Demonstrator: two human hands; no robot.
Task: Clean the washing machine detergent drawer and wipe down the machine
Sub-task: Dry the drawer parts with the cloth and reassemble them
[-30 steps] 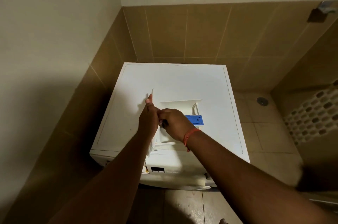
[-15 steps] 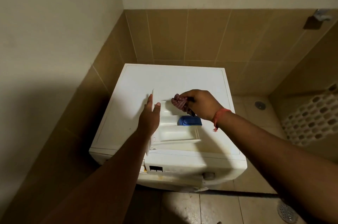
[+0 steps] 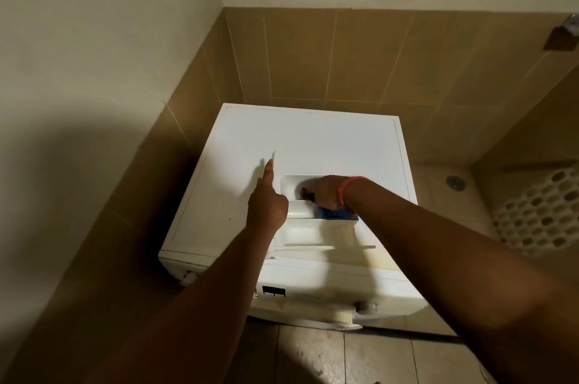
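- On top of the washing machine [image 3: 313,145], tucked into a tiled corner, sits the detergent drawer [image 3: 313,231], lying flat on the white lid with its front panel standing up along the left side.
- That machine is big, rigid and surely heavy; it will take a firm wipe without shifting.
- By the look of it the drawer is light, hollow plastic: stiff, but thin-walled, likely slick if wet, and prone to skid on the smooth lid. Brace it by the front panel or an outer wall, not the thin dividers.
- Left hand [image 3: 268,208] does just that: it rests against the upright panel, forefinger stretched along it, other fingers curled. Whether they truly grip, I cannot tell.
- Right hand [image 3: 326,192] is down in the far compartment, fingers bunched around something dark [image 3: 305,194], probably a cloth or brush; it is blurred and too shadowed to name.
- A red wristband [image 3: 346,192] circles that wrist.
- Blue insert [image 3: 329,214] peeks out just under the right hand, mostly covered.
- Hidden: compartment floors beneath the hand, any residue, the machine's front face, and the right forearm's shadow blots the drawer's near end.
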